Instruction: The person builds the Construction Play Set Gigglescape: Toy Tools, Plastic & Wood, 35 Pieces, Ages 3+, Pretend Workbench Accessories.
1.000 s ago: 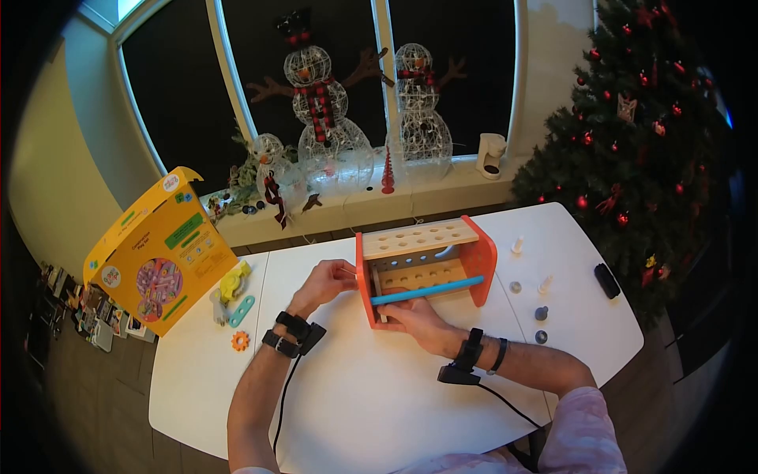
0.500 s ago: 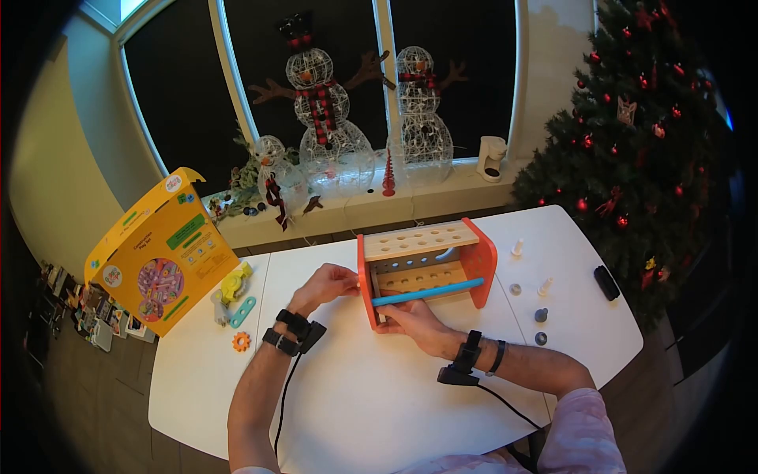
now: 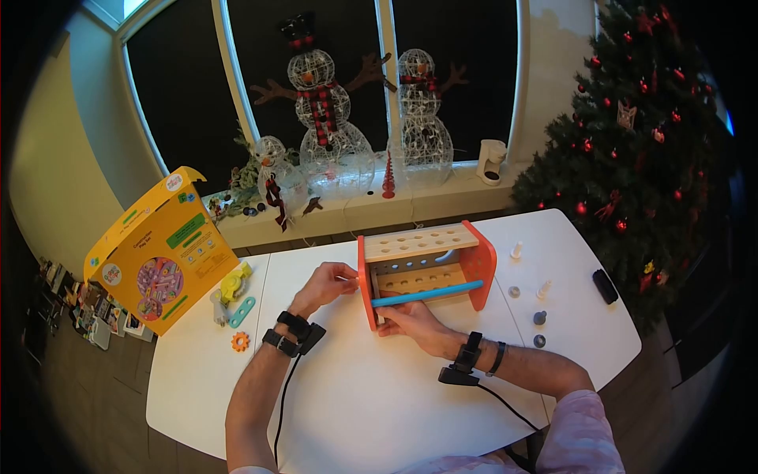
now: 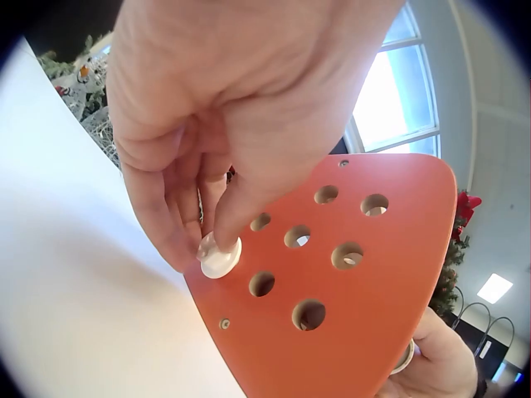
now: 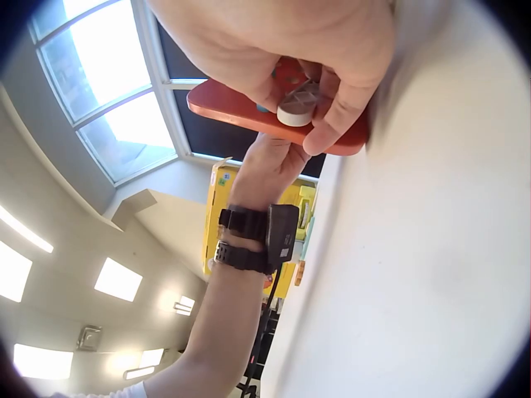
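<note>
Toolbox (image 3: 424,280): right hand (image 3: 420,322) pinches piece (image 5: 296,113) at opening

Cannot see behind the white bolt head (image 4: 219,260), follow the red side panel (image 4: 353,294) below the left wrist view, or read fine print on the yellow box (image 3: 162,251).

Toolbox (image 3: 422,242) on tabletop (image 3: 355,395), carton (image 3: 170,249) and gear (image 3: 240,341) to its left, bolts (image 3: 543,291) and nuts (image 3: 514,291) right, snowmen (image 3: 320,107) on sill (image 3: 462,192) behind.

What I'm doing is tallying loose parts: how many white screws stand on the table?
2: one white screw right of the toolbox; a second white screw farther right and closer in. The toolbox may hide others.
</note>
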Demonstrator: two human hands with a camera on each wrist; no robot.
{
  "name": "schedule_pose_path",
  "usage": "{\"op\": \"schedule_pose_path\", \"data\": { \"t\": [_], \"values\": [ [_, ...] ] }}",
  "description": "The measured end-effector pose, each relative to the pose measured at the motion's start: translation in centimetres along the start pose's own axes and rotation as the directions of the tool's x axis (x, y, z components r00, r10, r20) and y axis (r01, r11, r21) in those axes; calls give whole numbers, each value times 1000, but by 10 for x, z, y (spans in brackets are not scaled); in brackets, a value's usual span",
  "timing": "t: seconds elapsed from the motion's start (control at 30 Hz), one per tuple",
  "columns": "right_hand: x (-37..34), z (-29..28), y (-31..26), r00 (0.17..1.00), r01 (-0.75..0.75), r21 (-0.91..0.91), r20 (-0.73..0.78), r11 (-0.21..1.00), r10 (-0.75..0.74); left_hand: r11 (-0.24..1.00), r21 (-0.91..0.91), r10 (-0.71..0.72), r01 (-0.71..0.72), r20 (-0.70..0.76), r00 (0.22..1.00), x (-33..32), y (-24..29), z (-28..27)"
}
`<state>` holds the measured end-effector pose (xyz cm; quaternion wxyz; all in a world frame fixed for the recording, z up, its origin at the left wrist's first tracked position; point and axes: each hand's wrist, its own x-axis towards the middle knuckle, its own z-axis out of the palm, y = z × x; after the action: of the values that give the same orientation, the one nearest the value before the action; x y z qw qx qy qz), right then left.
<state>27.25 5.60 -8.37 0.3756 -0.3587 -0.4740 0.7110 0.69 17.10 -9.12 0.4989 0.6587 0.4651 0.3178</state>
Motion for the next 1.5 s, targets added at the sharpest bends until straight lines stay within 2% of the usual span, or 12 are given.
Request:
{"op": "schedule_pose_path", "data": {
  "t": [0.13, 0.37, 0.57, 0.67, 0.73, 0.97, 1.17, 1.27, 1.33, 1.37, 1.43, 1.5],
  "values": [
    [0, -1, 0, 1000, -24, -3, 9, 1000, 24, 994, -96, -45, 50, 52, 998, 6, -13, 2],
    [-4, 5, -3, 1000, 5, 39, 12, 999, -6, 975, -116, -180, 189, 85, 980, 6, -6, 10],
    [-2, 5, -1, 999, 1, 58, -35, 998, 1, 964, -28, -264, 265, 37, 964, 12, -2, 12],
    [-2, 5, -1, 1000, 4, 67, -16, 998, -3, 959, 120, -266, 257, 65, 962, 20, -8, 9],
    [-4, 6, -3, 1000, 5, 68, -11, 998, -4, 924, 288, -251, 252, -41, 967, 22, -7, 14],
    [-2, 6, -3, 999, 29, 96, 10, 995, -30, 917, 255, -299, 306, -66, 952, 21, 0, 16],
    [-4, 7, -4, 1000, 7, 76, 29, 997, -9, 921, 253, -309, 295, 15, 951, 15, 9, 14],
    [-5, 7, -4, 1000, 4, 68, 21, 998, -5, 965, 137, -240, 226, 96, 966, 8, 6, 11],
    [-5, 7, -4, 1000, 3, 62, 11, 998, -3, 970, -137, -173, 203, 202, 964, 10, -4, 7],
    [-5, 7, -4, 1000, 6, 60, 11, 998, -7, 970, -136, -170, 200, 202, 965, 8, -4, 8],
    [-4, 5, -1, 1000, 3, 62, 18, 998, -4, 901, -339, -253, 270, 97, 963, 4, -3, 12],
    [-2, 2, 2, 1000, 9, 50, 25, 999, -10, 896, -351, -248, 272, 111, 962, 1, 3, 6]
  ]
}}
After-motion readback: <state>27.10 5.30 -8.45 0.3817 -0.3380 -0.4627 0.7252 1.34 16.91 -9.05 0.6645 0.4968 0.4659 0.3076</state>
